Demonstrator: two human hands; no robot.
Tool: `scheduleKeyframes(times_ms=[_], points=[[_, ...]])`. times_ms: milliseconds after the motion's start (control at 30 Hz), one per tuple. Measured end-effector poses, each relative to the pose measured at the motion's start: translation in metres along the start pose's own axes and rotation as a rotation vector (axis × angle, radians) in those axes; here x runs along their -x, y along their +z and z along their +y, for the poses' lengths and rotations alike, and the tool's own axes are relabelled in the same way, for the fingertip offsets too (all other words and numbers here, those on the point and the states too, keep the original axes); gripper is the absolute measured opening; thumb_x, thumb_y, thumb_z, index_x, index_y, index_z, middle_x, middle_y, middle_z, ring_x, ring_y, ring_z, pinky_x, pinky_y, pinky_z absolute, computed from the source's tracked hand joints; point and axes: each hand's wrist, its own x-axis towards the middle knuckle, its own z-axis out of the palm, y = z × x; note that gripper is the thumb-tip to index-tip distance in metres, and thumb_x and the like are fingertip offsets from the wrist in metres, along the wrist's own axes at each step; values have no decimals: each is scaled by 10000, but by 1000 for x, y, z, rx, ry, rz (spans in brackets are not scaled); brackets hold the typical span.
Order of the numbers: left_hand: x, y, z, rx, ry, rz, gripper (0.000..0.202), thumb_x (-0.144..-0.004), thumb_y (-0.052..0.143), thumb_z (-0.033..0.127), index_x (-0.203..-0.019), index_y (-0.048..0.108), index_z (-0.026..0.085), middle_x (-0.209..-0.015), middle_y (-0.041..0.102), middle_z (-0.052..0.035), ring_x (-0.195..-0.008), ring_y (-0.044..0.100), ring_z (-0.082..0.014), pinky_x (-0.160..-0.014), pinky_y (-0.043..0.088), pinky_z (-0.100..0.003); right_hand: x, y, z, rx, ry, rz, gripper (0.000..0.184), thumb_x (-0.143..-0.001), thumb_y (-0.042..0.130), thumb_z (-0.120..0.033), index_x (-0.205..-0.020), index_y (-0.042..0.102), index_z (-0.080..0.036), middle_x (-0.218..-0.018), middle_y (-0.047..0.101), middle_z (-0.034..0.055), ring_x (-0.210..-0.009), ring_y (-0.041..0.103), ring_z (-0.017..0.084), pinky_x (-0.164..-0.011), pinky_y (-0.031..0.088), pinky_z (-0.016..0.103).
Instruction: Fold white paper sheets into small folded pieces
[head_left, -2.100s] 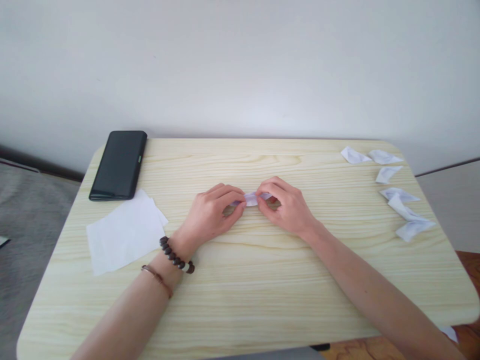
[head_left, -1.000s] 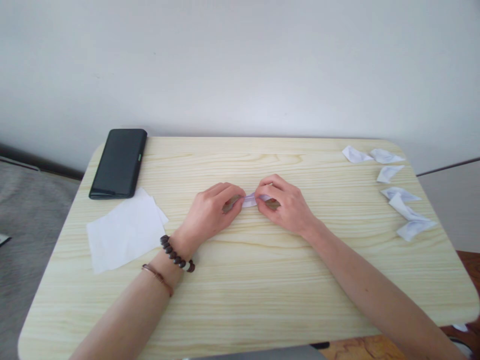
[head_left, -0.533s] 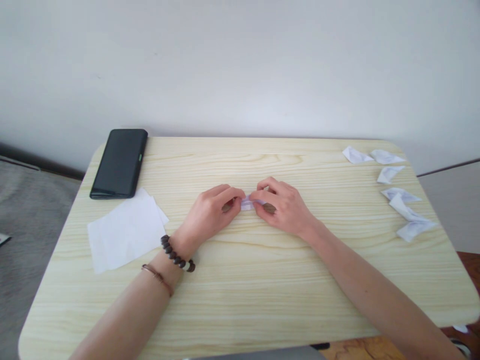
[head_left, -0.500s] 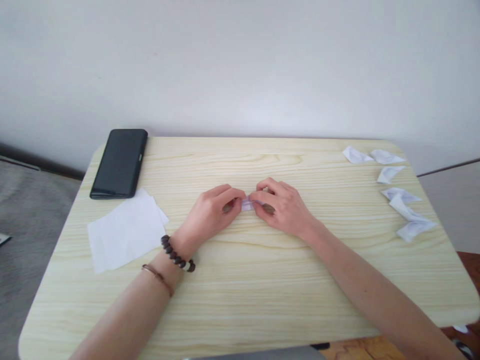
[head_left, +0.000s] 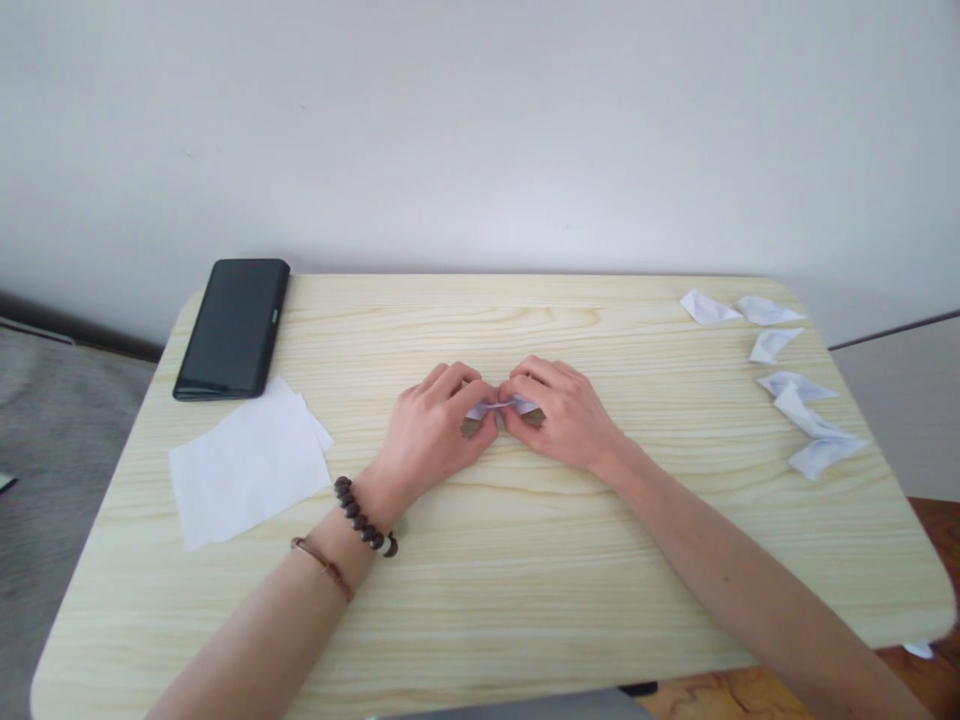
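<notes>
A small folded piece of white paper (head_left: 496, 403) is pinched between my two hands above the middle of the table. My left hand (head_left: 442, 420) is closed on its left part with thumb and fingers. On the other side, my right hand (head_left: 559, 412) grips the right part the same way. The fingertips of both hands nearly meet, and they hide much of the paper. A dark bead bracelet (head_left: 365, 520) and a thin copper-coloured bangle (head_left: 322, 565) circle my left wrist.
White paper sheets (head_left: 251, 475) lie at the left of the wood-grain table (head_left: 480, 600), beside a black phone-like device (head_left: 234, 325). Several folded paper boats (head_left: 776, 345) sit along the right side. A wall (head_left: 480, 140) stands behind the table.
My left hand has shifted slightly right, closer to my right hand. The paper's side parts now show more between my fingers. The whole view has moved a little.
</notes>
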Motion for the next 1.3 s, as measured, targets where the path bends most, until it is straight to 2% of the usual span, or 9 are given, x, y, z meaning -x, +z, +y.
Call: scheduleKeyframes(times_ms=[167, 367, 567, 767, 1000, 1167, 1300], points=[[0, 1, 4, -83, -49, 4, 90, -827, 572, 239, -880, 640, 213, -901, 638, -43, -833, 570, -189, -676, 473, -289, -1, 0, -2, -19, 44, -17, 52, -826, 555, -209, -862, 592, -202, -883, 623, 39, -826, 582, 189, -745, 416, 330], [-1, 0, 1, -128, -59, -44, 164, -839, 559, 285, -965, 629, 208, -938, 602, -73, -882, 503, -243, -788, 437, -392, -2, 0, -3, 36, 69, -32, 63, -799, 562, -220, -859, 564, -202, -897, 615, 46, -843, 542, 215, -762, 387, 361], [-2, 2, 0, -156, -46, -89, 178, -850, 536, 283, -994, 605, 204, -979, 569, -87, -926, 461, -270, -796, 399, -425, -3, 0, -3, 76, 68, -64, 86, -788, 570, -230, -868, 553, -205, -916, 617, 53, -877, 514, 237, -777, 370, 384], [-1, 1, -1, -115, -25, -84, 166, -880, 510, 293, -983, 604, 203, -975, 585, -82, -926, 468, -263, -795, 397, -415, -2, -1, 0, 45, 32, -45, 50, -821, 542, -217, -866, 559, -202, -894, 618, 45, -840, 519, 217, -761, 378, 367], [0, 1, 0, -149, -37, -54, 87, -829, 543, 232, -890, 598, 203, -836, 626, -50, -862, 504, -246, -758, 384, -390, -2, 0, -1, 60, 34, -38, 66, -825, 537, -206, -863, 591, -201, -880, 608, 41, -823, 524, 204, -753, 383, 358], [-2, 3, 1, -229, -45, -63, 121, -821, 549, 273, -900, 611, 205, -844, 628, -59, -844, 507, -259, -732, 365, -399, -3, 1, -2, 73, 71, -53, 59, -799, 568, -208, -849, 601, -211, -872, 609, 34, -839, 522, 210, -763, 376, 364], [-2, 2, 1, -212, -41, -87, 125, -821, 554, 268, -914, 611, 207, -853, 627, -52, -851, 512, -251, -738, 360, -385, -2, 0, -1, 66, 66, -54, 75, -814, 561, -215, -876, 602, -206, -872, 623, 32, -844, 516, 212, -771, 370, 359]])
